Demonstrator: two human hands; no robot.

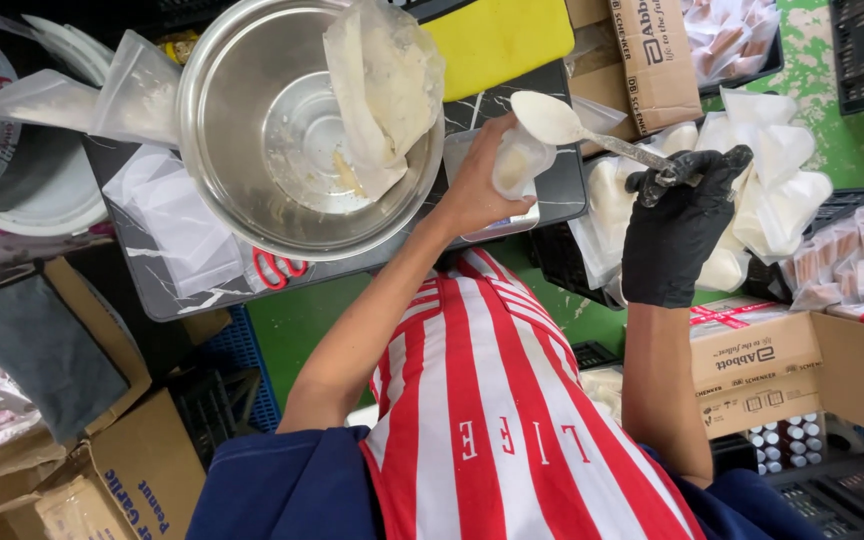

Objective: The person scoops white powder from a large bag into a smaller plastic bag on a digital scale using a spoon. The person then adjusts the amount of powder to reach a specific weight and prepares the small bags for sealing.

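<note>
A small plastic pouch [519, 160] is gripped in the bare left hand [477, 190], fingers closed round it. A white-coated spoon [562, 125] is pinched by the gloved right hand [677, 235] just above. Filling appears underway; a steady tip into the pouch mouth is called for.

Dark marble-patterned worktop, as I see it from the head camera.

I note a dark slab with pale veins [167, 285] carrying a large steel bowl [252, 130], which holds a crumpled plastic bag smeared with pale paste [382, 90]. Clear empty bags [167, 205] lie flat beside the bowl, red-handled scissors [277, 268] sit at its rim, and a yellow board [497, 35] rests at the slab's far edge.
</note>
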